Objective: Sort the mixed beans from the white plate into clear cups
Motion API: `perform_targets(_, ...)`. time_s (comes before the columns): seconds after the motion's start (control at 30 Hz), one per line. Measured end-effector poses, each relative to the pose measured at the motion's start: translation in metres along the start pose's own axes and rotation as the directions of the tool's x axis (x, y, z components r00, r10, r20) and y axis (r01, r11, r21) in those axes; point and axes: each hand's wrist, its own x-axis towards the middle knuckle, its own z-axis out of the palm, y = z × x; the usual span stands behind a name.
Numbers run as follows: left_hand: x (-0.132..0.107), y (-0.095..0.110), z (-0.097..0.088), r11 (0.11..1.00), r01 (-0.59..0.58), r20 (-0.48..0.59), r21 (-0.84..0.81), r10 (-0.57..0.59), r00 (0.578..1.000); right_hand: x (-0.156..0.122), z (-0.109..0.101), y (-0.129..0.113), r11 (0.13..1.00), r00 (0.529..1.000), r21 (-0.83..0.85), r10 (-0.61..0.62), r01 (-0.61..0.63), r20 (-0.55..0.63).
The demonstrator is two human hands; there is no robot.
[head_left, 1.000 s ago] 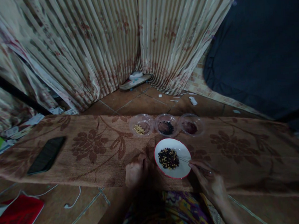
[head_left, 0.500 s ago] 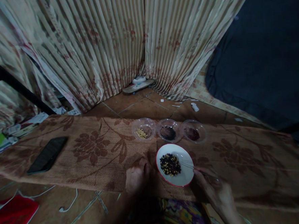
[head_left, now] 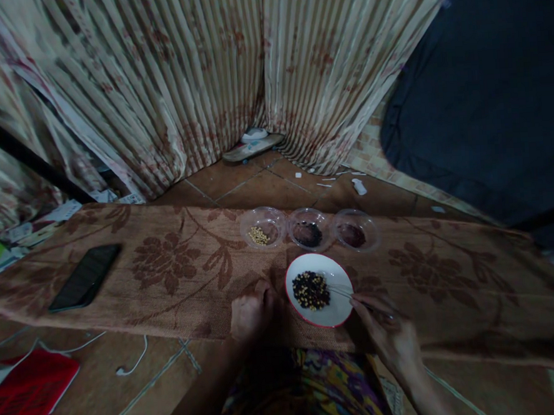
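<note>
A white plate with a red rim (head_left: 330, 314) lies on a brown flowered cloth (head_left: 177, 270) and carries a heap of mixed dark and pale beans (head_left: 311, 290). My right hand (head_left: 385, 335) is pinched on thin metal tweezers (head_left: 345, 293) whose tips reach over the plate toward the beans. My left hand (head_left: 251, 314) rests curled on the cloth just left of the plate, with nothing visible in it. Beyond the plate stand three clear small bowls: one with pale beans (head_left: 262, 228), one with black beans (head_left: 308, 230), one with dark red beans (head_left: 355, 231).
A black phone (head_left: 85, 277) lies on the cloth at the left. A red book (head_left: 28, 398) and a white cable (head_left: 131, 365) are on the tiled floor. Striped curtains (head_left: 194, 81) hang behind, a sandal (head_left: 253, 145) at their foot, a dark sheet (head_left: 481, 95) at right.
The view shifted slightly up and back down. My right hand with the tweezers stays at the plate's right edge, the left hand stays put.
</note>
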Motion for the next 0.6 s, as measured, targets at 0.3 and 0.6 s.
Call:
perform_targets(0.3,0.000,0.000,0.001,1.000,0.024,0.002,-0.006,-0.024,1.000,-0.007,0.024,-0.028,0.982,0.979,0.138,-0.149,0.129,0.141)
perform_targets(0.6,0.000,0.001,0.000,1.000,0.013,-0.018,-0.008,-0.013,1.000,0.009,0.013,-0.013,0.988,0.992,-0.109,-0.116,0.111,-0.046)
